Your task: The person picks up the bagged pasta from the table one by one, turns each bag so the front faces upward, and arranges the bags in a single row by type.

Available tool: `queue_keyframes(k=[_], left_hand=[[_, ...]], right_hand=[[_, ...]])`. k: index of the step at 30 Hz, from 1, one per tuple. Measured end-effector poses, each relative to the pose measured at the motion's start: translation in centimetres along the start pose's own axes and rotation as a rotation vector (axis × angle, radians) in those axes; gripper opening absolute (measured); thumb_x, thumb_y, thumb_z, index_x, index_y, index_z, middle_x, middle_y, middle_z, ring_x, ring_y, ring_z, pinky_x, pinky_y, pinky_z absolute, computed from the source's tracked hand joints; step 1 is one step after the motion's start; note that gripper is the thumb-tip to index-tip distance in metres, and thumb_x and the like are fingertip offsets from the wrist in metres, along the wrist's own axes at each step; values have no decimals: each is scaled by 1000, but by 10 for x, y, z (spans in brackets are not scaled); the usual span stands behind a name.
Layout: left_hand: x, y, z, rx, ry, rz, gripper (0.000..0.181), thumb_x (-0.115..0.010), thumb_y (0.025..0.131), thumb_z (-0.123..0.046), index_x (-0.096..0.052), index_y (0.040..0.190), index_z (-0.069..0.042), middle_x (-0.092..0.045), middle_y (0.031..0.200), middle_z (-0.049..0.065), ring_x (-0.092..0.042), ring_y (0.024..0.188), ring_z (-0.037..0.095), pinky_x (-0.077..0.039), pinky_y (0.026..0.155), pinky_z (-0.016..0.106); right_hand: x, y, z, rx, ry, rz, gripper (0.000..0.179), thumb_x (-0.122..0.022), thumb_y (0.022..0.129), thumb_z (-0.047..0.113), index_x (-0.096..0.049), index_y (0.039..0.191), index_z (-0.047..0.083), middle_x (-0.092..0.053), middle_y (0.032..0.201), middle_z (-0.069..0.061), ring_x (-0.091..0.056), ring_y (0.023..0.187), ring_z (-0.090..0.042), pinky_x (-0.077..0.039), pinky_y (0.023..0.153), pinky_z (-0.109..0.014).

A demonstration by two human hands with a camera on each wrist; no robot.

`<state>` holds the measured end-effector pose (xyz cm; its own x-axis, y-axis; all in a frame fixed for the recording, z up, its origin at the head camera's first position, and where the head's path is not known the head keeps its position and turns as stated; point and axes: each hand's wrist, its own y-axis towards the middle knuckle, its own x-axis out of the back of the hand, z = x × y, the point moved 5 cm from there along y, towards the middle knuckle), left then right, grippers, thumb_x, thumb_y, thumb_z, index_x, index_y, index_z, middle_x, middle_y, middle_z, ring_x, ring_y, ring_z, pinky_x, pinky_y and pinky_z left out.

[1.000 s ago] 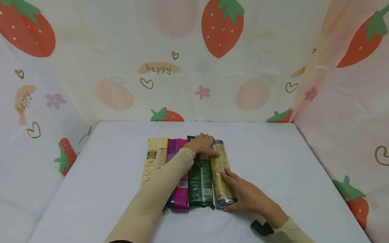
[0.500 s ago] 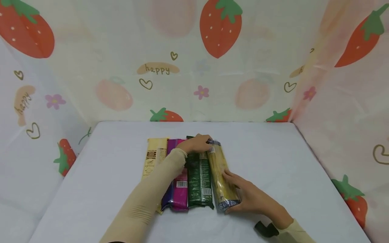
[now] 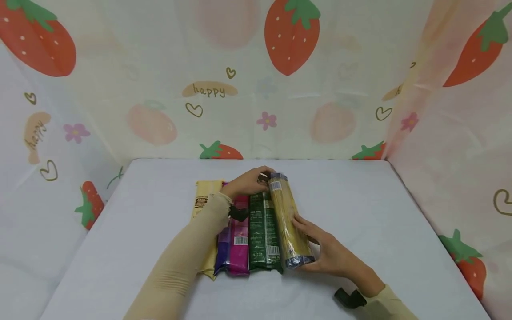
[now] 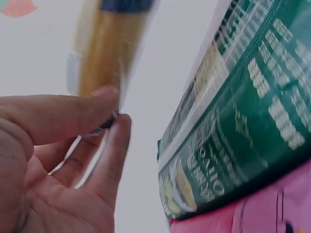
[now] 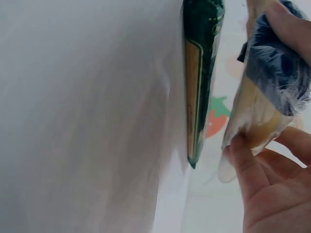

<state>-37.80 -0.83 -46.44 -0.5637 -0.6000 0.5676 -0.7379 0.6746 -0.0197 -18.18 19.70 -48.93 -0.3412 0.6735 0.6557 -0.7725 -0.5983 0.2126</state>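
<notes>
A clear pack of yellow spaghetti (image 3: 285, 209) with dark blue ends is raised at a slant above the white table. My left hand (image 3: 248, 182) pinches its far end between thumb and fingers, as the left wrist view also shows. Around the near end, my right hand (image 3: 334, 253) grips with the thumb on the blue end and fingers along the side (image 5: 265, 187). Just left of it lies a green spaghetti pack (image 3: 262, 235), flat on the table. Beside that are a purple and magenta pack (image 3: 239, 253) and a cream-yellow pack (image 3: 206, 189), both partly covered by my left arm.
The packs lie side by side on a white-covered table (image 3: 360, 200). Behind it hangs a strawberry-print curtain (image 3: 340, 58), with more cloth along both sides. Dark wrist pieces sit at my left wrist (image 3: 238, 213) and right wrist (image 3: 350, 298).
The yellow spaghetti pack has come up off the table and apart from the green pack. My left hand has moved from lying over the pack tops to pinching its far end.
</notes>
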Motion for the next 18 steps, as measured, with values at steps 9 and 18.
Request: queue_keyframes(k=[9, 18], left_hand=[[13, -10, 6, -24, -89, -28, 55, -70, 95, -10, -48, 145, -10, -54, 136, 14, -53, 128, 31, -54, 93, 37], [18, -18, 11, -19, -143, -23, 50, -65, 100, -23, -44, 145, -18, -42, 151, 11, -42, 140, 30, -46, 105, 46]], right_hand=[[1, 6, 7, 29, 218, -29, 109, -90, 75, 24, -23, 160, 10, -14, 167, -9, -26, 149, -31, -42, 109, -31], [1, 11, 19, 52, 520, -39, 104, -84, 78, -3, -22, 160, 8, -16, 166, -11, -34, 147, -24, -45, 107, -31]])
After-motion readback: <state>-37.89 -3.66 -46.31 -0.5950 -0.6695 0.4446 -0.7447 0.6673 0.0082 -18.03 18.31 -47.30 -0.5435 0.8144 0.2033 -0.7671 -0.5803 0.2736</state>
